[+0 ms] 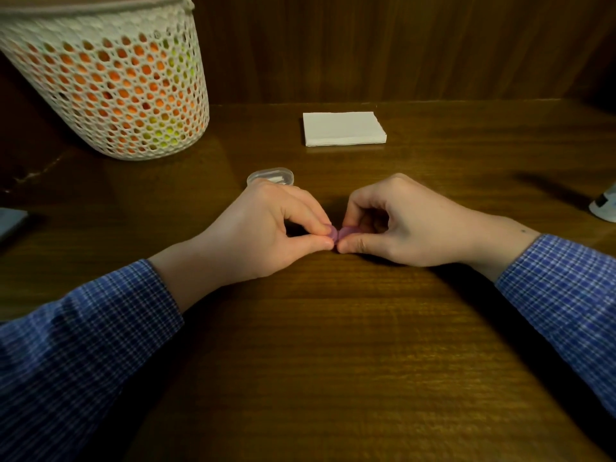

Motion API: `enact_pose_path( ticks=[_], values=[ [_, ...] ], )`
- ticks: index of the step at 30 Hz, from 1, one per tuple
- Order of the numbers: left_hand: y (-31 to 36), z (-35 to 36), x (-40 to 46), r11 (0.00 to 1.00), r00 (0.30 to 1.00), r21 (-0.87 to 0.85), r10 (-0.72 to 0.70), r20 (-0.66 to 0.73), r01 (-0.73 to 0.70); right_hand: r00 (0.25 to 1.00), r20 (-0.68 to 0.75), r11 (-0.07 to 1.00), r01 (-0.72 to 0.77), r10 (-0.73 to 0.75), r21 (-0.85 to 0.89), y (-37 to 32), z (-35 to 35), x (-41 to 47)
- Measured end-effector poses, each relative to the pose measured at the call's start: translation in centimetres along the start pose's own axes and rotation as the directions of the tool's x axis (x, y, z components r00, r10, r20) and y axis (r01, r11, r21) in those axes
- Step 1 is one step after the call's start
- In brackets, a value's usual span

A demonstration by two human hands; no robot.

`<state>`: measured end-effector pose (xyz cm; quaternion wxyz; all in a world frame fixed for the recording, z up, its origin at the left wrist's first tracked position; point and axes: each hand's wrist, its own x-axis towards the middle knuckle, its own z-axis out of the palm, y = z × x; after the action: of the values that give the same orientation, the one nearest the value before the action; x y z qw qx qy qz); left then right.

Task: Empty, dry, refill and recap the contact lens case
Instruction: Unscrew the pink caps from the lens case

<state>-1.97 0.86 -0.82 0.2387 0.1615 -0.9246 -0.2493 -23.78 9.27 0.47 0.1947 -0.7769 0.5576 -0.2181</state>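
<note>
A small purple contact lens case [337,233] lies on the wooden table [333,345], mostly hidden by my fingers. My left hand [263,228] pinches its left half between thumb and forefinger. My right hand [396,221] pinches its right half the same way. Both wrists rest on the table. A stack of white paper napkins [343,128] lies further back. At the right edge stands a white bottle [605,205], only partly in view.
A clear plastic container [271,175] sits just behind my left hand. A white mesh bin [110,85] with orange and yellow contents stands at the back left. A dark wooden wall [400,45] closes the back. A pale object [10,221] shows at the left edge.
</note>
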Motion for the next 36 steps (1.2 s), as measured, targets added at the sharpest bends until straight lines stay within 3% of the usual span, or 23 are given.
enact_pose_path(
  ticks=[14, 21, 28, 36],
  values=[
    [0.5, 0.1, -0.1, 0.998, 0.998, -0.001, -0.055, -0.008, 0.055, 1.000, 0.012, 1.000, -0.009, 0.008, 0.027, 0.3, -0.2, 0.1],
    [1.4, 0.8, -0.1, 0.992, 0.991, 0.052, -0.109, -0.073, 0.113, 0.992, -0.107, 0.980, -0.080, 0.062, -0.180, 0.1, 0.6, -0.7],
    [1.3, 0.8, -0.1, 0.995, 0.993, 0.052, -0.083, -0.080, 0.087, 0.992, -0.123, 0.980, -0.014, -0.011, -0.200, -0.1, 0.9, -1.0],
    [0.8, 0.3, 0.1, 0.999, 1.000, 0.045, -0.022, -0.023, 0.023, 0.993, -0.060, 0.992, 0.096, -0.102, -0.083, 0.5, 0.3, -0.8]
  ],
)
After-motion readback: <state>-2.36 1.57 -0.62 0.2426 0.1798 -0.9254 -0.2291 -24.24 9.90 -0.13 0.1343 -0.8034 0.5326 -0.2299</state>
